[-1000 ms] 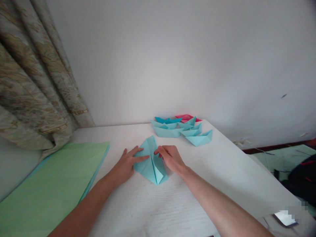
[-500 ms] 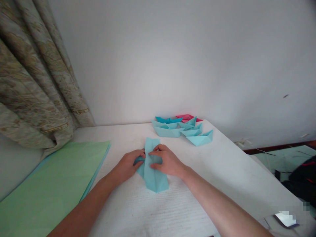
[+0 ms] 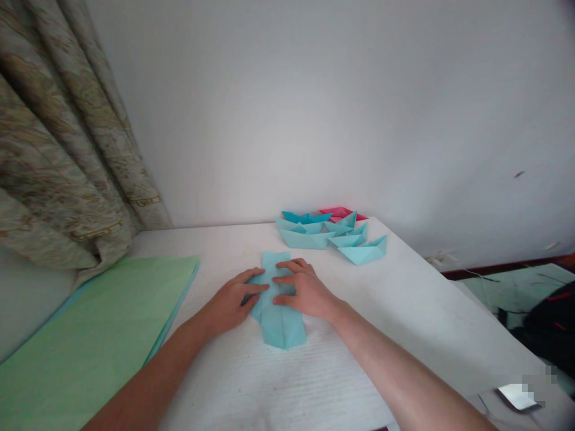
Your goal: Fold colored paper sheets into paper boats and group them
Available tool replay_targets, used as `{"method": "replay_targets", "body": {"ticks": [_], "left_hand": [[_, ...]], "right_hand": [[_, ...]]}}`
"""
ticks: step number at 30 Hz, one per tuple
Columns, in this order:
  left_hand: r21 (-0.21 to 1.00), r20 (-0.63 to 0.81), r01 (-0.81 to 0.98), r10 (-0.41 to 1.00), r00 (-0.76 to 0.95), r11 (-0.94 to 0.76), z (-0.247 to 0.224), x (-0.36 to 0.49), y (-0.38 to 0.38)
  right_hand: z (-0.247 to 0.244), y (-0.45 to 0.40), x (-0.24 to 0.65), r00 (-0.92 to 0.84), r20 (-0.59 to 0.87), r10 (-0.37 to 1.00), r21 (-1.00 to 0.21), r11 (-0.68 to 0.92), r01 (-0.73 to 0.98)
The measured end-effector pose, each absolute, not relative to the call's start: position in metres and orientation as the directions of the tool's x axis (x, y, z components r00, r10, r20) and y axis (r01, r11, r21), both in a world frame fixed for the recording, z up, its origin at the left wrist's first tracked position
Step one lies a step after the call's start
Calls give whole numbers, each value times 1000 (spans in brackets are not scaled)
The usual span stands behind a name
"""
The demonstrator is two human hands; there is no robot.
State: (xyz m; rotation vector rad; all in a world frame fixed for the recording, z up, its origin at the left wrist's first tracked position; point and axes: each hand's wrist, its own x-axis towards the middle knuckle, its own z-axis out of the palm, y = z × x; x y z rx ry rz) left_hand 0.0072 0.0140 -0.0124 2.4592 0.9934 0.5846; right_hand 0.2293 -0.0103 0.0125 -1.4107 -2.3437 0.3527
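1. Both hands lie open and flat, neither clenched nor grasping. The left hand (image 3: 229, 302) and the right hand (image 3: 305, 293) press down from either side, their fingertips almost meeting across the middle of the paper.

2. A folded sheet of light-blue paper (image 3: 282, 328) lies under them near the middle of the white tabletop (image 3: 211, 254). It forms a long, narrow strip, its lower end running to a blunt point towards the person.

3. Flat fingers suit this stage of the folding, since they spread the pressure and hold the layers from sliding. Keeping the long edges lined up before running a fingertip firmly along each crease would likely give the neatest fold.

4. Folded paper boats (image 3: 363, 251), mostly light blue, sit overlapping in a cluster well beyond the hands, near the far edge. A pink paper boat (image 3: 339, 212) lies at the back.

5. A stack of green paper (image 3: 90, 341) lies to the left, below a patterned curtain (image 3: 63, 131). A dark bag (image 3: 552, 317) sits low on the right.
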Motion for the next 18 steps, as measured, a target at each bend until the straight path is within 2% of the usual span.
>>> {"method": "replay_targets", "body": {"ticks": [8,18], "left_hand": [[664,181,444,706,685,-601,-5,9,13],[685,206,385,671,712,-619,-6,8,14]], "right_hand": [[16,-18,221,-523,212,826,-465,556,689],[8,-11,226,-393,221,893,-482,450,751]]}}
